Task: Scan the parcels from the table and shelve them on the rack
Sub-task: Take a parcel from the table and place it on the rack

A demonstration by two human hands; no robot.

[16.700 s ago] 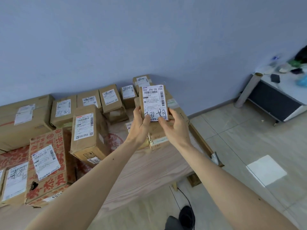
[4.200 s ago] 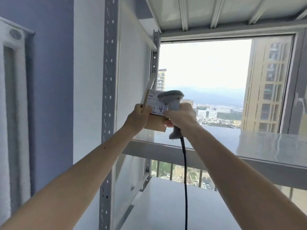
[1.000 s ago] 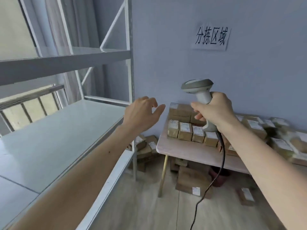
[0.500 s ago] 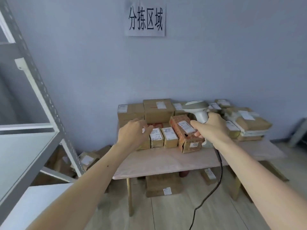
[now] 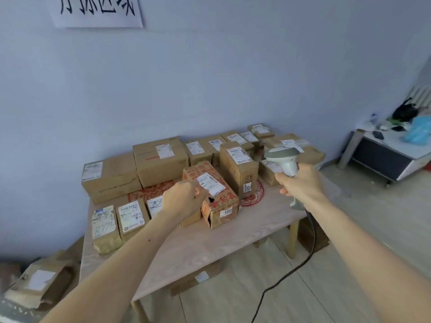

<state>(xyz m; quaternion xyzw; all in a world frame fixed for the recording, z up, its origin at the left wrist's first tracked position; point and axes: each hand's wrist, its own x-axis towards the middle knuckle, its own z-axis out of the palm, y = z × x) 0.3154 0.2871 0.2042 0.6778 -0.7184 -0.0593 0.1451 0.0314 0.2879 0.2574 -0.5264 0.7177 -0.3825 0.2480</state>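
So we're standing over the table (image 5: 233, 238) with both arms stretched out in front. Our right hand (image 5: 300, 183) has a firm grip wrapped around the handle of the grey barcode scanner (image 5: 283, 157), head pointing left toward the boxes, and its black cable (image 5: 291, 273) drops down and snakes across the floor.

Our left hand (image 5: 182, 199) is out over the middle of the parcels, fingers loosely curled, not gripping anything as far as we can see. It hangs just in front of the red-printed box (image 5: 217, 206), the one with a white label on top and a "4068" sticker on its front face. Whether the fingertips actually touch that box, we can't tell.

The parcels are all on the table: a row of small labelled boxes (image 5: 130, 216) at the front left, two bigger plain cartons (image 5: 135, 169) behind them against the wall, a tall carton (image 5: 238, 169) standing just right of the red one, and more small ones (image 5: 235, 138) packed toward the back right corner.

There are also a few boxes on the floor, one under the table (image 5: 198, 278) and a battered one (image 5: 39, 280) off to the left. A paper sign (image 5: 98, 12) with handwritten characters is on the wall, and a low cabinet (image 5: 384, 157) with clutter on top sits over on the right.
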